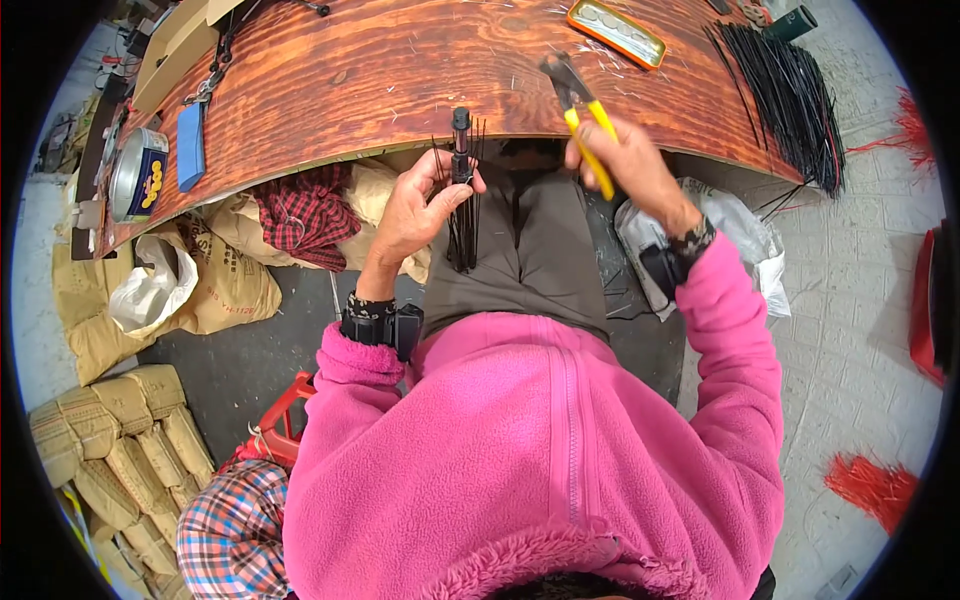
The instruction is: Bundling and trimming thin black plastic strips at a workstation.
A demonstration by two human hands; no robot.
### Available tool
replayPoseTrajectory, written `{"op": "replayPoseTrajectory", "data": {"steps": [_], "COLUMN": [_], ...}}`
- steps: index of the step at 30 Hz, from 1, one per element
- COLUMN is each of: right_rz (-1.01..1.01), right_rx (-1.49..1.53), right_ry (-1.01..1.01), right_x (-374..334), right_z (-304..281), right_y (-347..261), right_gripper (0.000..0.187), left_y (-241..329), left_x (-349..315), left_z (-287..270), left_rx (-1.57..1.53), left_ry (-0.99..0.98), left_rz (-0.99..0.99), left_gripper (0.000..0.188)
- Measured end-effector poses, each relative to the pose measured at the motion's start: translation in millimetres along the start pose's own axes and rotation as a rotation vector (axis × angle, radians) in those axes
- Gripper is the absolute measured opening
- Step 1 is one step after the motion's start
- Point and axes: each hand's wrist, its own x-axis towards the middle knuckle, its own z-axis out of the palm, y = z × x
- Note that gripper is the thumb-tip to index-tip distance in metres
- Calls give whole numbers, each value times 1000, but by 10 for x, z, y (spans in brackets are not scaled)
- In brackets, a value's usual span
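Observation:
My left hand (420, 205) is closed around a black umbrella frame (461, 148), held upright just off the near edge of the wooden table (400, 75). A short tube with a dark cap tops it, and thin black ribs hang down toward my lap. In my right hand (635, 165) is a pair of cutting pliers (564, 85) with yellow handles, raised to the right of the frame. The jaws point up and left, apart from the frame. My right fingers look slightly blurred.
An orange-rimmed tin (617, 33) with round pieces lies at the far side. Black rods (785, 105) bundle at the right. A round can (140, 175) and blue block (190, 147) sit left. Sacks (235, 280), checked cloth (308, 218) and a clear plastic bag (735, 230) lie below.

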Motion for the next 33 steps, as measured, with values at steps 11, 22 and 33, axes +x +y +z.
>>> {"op": "replayPoseTrajectory", "data": {"steps": [11,22,33], "right_rz": [234,231,410], "right_rx": [62,-8,-6], "right_ry": [-613,-707,-800], "right_x": [-360,-251,-147], "right_z": [219,30,-127], "right_y": [-24,-91,-292], "right_gripper": [45,47,48], "left_y": [-29,31,99], "left_x": [55,82,143], "left_z": [25,90,169], "left_rx": [45,198,352], "left_ry": [-91,-131,-108], "left_rz": [-31,-26,108], "left_gripper": [31,29,24]}}
